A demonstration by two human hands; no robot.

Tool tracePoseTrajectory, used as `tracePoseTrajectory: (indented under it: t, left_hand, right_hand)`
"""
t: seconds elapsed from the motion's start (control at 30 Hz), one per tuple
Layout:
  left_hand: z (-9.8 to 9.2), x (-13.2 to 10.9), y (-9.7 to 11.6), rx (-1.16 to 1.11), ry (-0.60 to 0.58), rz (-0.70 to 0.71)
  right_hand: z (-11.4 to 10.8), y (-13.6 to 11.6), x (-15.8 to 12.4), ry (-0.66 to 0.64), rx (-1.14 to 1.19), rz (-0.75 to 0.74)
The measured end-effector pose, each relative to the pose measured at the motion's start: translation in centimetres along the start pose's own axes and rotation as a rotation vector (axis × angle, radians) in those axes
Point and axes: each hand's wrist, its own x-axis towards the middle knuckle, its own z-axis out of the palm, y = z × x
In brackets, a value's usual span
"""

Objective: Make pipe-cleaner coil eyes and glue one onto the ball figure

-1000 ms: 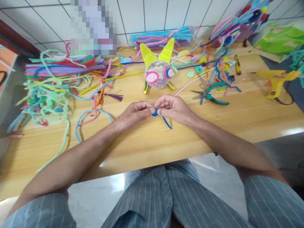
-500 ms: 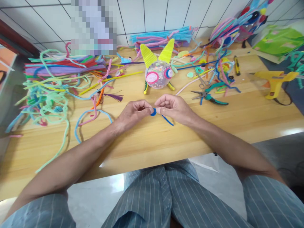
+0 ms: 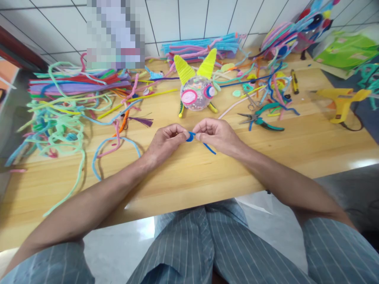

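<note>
Between my hands is a blue pipe cleaner (image 3: pixel 190 137), coiled at one end into a small flat disc. My left hand (image 3: pixel 167 142) pinches the coil between thumb and fingertips. With thumb and index finger, my right hand (image 3: pixel 217 135) grips the strand close beside the coil, and the loose tail slants down below that hand. Just beyond my fingers stands a clear ball-shaped figure (image 3: pixel 199 100) with pointed yellow ears, round pink and blue eyes and small yellow-tipped feet.
Tangled pipe cleaners (image 3: pixel 63 122) and a colored bundle (image 3: pixel 85 83) lie at left. A blue-pink bundle (image 3: pixel 204 46) is at the back. Pliers (image 3: pixel 262 118), a utility knife (image 3: pixel 295 82) and a yellow glue gun (image 3: pixel 340 102) lie at right on the wooden table (image 3: pixel 183 183).
My hands have drawn slightly apart, so a short stretch of blue strand shows between them. The coil has shifted a little to the left.
</note>
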Motion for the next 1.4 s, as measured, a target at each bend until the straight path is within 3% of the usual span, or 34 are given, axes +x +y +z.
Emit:
tracePoseTrajectory:
  t: [0.37,0.7,0.97,1.23,1.4]
  left_hand:
    - [0.4,-0.3,-0.3,-0.042,0.053,0.094]
    - [1.5,-0.9,-0.4,-0.015,0.176,0.151]
    - [1.8,-1.5,-0.4,-0.012,0.186,0.212]
    - [1.8,-1.3,-0.9,0.008,0.16,0.201]
    - [0.8,-0.8,-0.3,0.069,0.01,0.106]
  right_hand:
    - [0.5,0.1,-0.2,0.032,0.022,-0.01]
    - [1.3,0.5,-0.1,0.077,0.115,-0.007]
    - [1.7,0.4,-0.3,0.065,0.153,-0.033]
    - [1.9,0.3,-0.3,0.087,0.112,-0.01]
    - [1.2,0.0,-0.2,0.05,0.077,0.011]
